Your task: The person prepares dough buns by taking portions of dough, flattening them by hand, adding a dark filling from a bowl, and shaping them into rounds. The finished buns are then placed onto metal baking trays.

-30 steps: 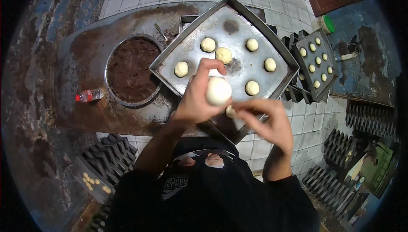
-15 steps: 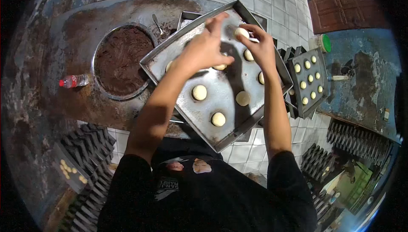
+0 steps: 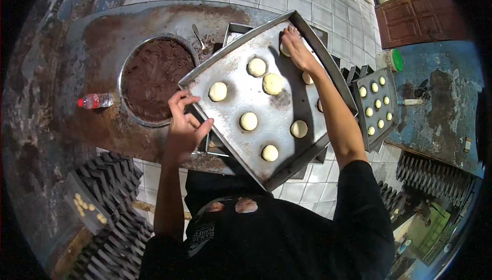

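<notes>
A large metal baking tray (image 3: pixel 233 83) lies at a slant in front of me, with several pale round dough balls spaced over its bottom. My right hand (image 3: pixel 300 52) reaches to the tray's far corner, its fingers close together over a dough ball (image 3: pixel 285 49) that shows partly beside them. Near the tray's left rim is my left hand (image 3: pixel 185 126), open, with fingers and thumb apart; its fingertips are at the rim, and I cannot tell whether they press on it. Nearer the middle sit a bigger dough ball (image 3: pixel 272 84) and a smaller one (image 3: pixel 257 67) beside it.
Left of the tray stands a wide metal basin (image 3: pixel 154 77) of dark brown filling, with a spoon (image 3: pixel 199 36) behind it. A red-capped plastic bottle (image 3: pixel 95 101) lies farther left. More trays are stacked underneath; another tray (image 3: pixel 376 107) of dough balls is at the right.
My left hand has drawn back from over the tray to its left rim. My right hand has lowered its dough ball into the far corner.
</notes>
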A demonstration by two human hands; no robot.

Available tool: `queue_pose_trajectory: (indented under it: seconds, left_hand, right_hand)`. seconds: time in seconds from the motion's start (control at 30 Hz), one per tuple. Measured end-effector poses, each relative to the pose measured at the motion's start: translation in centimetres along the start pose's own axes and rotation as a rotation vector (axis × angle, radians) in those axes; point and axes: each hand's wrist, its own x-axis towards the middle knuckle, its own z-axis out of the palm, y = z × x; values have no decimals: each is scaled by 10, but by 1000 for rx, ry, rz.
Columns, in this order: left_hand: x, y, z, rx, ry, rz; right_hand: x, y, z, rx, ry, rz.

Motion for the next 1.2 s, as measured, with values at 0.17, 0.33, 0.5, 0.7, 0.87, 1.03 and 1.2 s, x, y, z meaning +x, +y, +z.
queue_pose_trajectory:
  seconds: [0.17, 0.33, 0.5, 0.7, 0.87, 1.03, 1.2]
  left_hand:
    - [-6, -8, -1, -171, -33, -8]
    - [-1, -6, 15, -350, -123, -50]
    - [14, -31, 32, -398, -135, -119]
    - [0, 26, -3, -499, 96, 87]
    - [-5, 33, -59, -784, 23, -5]
    - [-10, 32, -134, -845, -225, 84]
    - [-5, 1, -173, -729, 49, 98]
  right_hand:
    - [-74, -121, -21, -440, -353, -142]
    - [-111, -109, 17, -516, -202, -35]
    - [-136, -204, 26, 624, -187, 340]
    - [-164, -335, 113, 965, 227, 143]
    - [-127, -403, 169, 850, 670, 106]
    - [-105, -431, 167, 960, 456, 178]
    - [-102, -469, 170, 1000, 270, 270]
